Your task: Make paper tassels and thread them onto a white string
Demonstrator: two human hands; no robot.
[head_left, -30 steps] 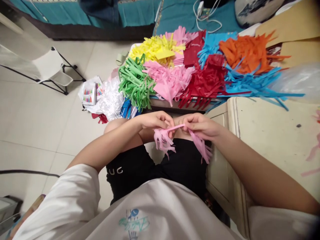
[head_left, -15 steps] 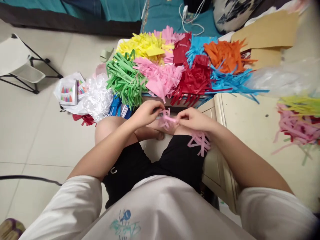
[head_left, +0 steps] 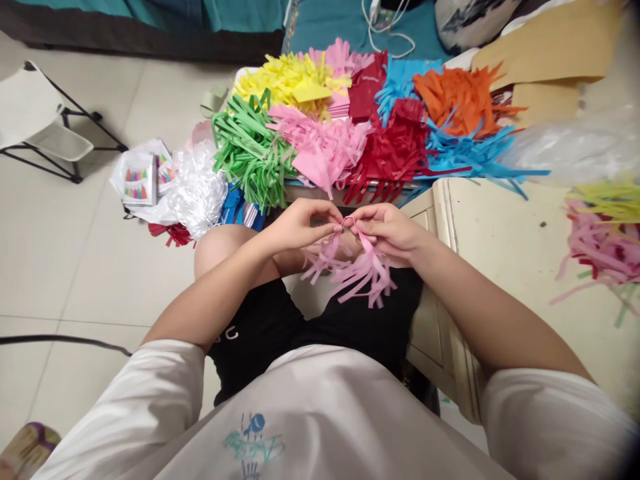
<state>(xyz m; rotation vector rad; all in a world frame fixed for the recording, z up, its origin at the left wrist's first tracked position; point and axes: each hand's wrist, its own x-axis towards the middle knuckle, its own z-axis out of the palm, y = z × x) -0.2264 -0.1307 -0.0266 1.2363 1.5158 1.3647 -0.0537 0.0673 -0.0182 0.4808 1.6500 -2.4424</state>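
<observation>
Over my lap, my left hand [head_left: 311, 223] and my right hand [head_left: 387, 230] meet at the middle of a pink paper tassel [head_left: 367, 273]. Both hands pinch it, and a small bent loop shows between the fingertips. Its fringed strips hang down in two bunches, one below each hand. Just beyond lie piles of cut fringe: a pink pile [head_left: 325, 150], a green pile [head_left: 253, 150], a dark red pile [head_left: 395, 143] and a yellow pile [head_left: 287, 83].
An orange pile [head_left: 455, 100] and a blue pile [head_left: 470, 153] lie farther right. A cream cabinet [head_left: 500, 267] stands at my right, with mixed pink and yellow strips [head_left: 607, 240] on it. White fringe [head_left: 197, 193] lies at left, near a white folding stool [head_left: 30, 107].
My hands have come together, and the stretched pink tassel is now bent at its middle with both fringed ends hanging down. The view has shifted slightly.
</observation>
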